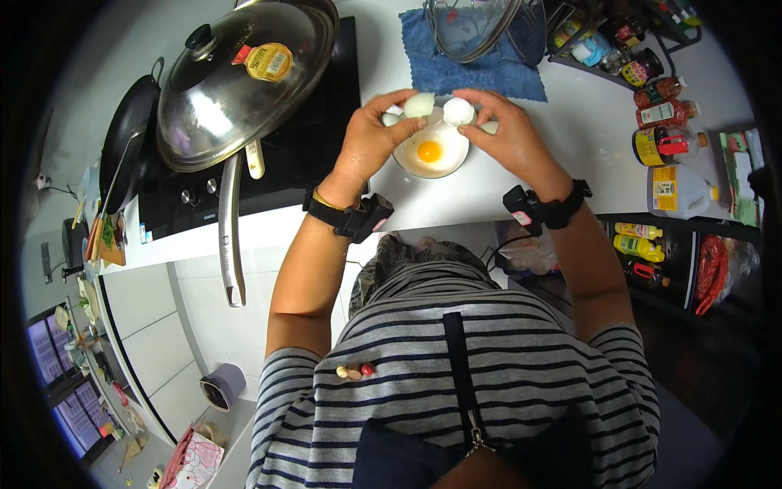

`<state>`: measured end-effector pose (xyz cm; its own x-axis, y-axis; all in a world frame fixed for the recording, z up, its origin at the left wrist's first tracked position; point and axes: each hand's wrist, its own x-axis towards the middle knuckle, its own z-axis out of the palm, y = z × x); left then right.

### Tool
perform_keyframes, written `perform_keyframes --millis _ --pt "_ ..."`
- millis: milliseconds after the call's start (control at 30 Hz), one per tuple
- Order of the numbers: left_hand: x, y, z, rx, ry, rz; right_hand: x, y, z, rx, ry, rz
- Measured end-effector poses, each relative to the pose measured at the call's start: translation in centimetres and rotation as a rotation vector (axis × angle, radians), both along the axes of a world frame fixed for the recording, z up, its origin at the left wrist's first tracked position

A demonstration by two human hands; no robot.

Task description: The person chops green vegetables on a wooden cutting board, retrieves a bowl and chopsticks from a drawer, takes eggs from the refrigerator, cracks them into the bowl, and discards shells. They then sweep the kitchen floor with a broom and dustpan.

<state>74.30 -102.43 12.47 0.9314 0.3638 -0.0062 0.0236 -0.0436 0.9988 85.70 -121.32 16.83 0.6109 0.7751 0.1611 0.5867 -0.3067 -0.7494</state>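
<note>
Half of a pale eggshell point(419, 106) is pinched between the thumb and fingers of my left hand point(372, 131). My right hand point(512, 131) grips the other half point(458, 112), its white hollow inside facing me. Both halves are held apart over the far part of a white bowl point(455, 160). One whole yellow yolk point(429, 151) lies in the bowl amid clear egg white. Another pale, rounded piece point(391, 118) shows by my left fingers, and a similar one point(490, 127) by my right palm; I cannot tell whether these are shells or eggs.
Left of the bowl, a lidded steel wok point(244, 91) covers much of the black cooktop point(305, 153), its handle point(232, 244) jutting past the counter edge. A blue cloth point(476, 79) under a wire rack point(476, 36) lies beyond the bowl. Bottles point(669, 145) line the right side.
</note>
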Motion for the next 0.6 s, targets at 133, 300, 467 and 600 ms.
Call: perform_keyframes --millis 133,300,467,600 --pt "-0.2 -0.4 -0.2 -0.468 0.080 -0.124 0.0 0.5 -0.6 0.161 0.327 0.027" --pt "-0.2 -1.0 -0.5 -0.754 0.027 -0.282 -0.4 1.1 -2.0 0.170 0.648 0.124" --pt "-0.3 -1.1 -0.5 -0.707 0.026 -0.270 -0.7 1.2 -3.2 0.211 0.713 0.169" --pt "-0.1 -0.7 -0.6 -0.678 0.030 -0.317 -0.6 1.5 -3.6 0.166 0.677 0.192"
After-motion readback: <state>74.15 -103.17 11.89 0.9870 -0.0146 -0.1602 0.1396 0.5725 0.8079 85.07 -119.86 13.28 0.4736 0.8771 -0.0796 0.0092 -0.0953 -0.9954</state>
